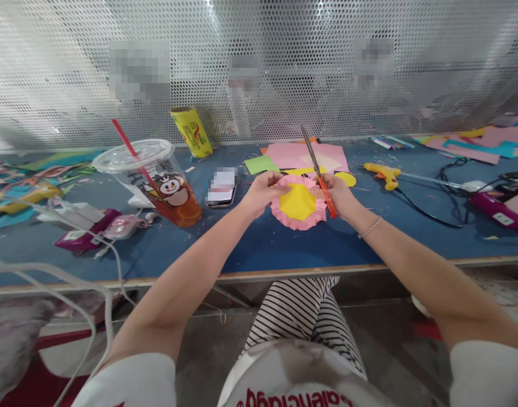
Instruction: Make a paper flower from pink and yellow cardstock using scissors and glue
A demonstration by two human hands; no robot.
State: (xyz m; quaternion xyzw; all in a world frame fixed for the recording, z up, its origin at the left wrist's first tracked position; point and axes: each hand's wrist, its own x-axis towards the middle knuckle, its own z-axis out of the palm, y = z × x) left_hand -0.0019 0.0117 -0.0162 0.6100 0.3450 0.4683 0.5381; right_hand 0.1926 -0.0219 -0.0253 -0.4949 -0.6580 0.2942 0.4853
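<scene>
Blue table (259, 249) with drink cup (165, 186) beside phone (222, 187), scraps beyond.

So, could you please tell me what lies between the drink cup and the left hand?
A phone lies between the drink cup and the left hand, as the head view shows.

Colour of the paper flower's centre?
The flower's centre is yellow; shows best in the head view.

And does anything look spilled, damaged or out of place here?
Nothing looks clearly spilled or damaged; the drink cup has its lid on. Loose colored paper lies in untidy heaps on both sides of the table, and the yellow canister seems to lean, though lens distortion may explain this.
</scene>
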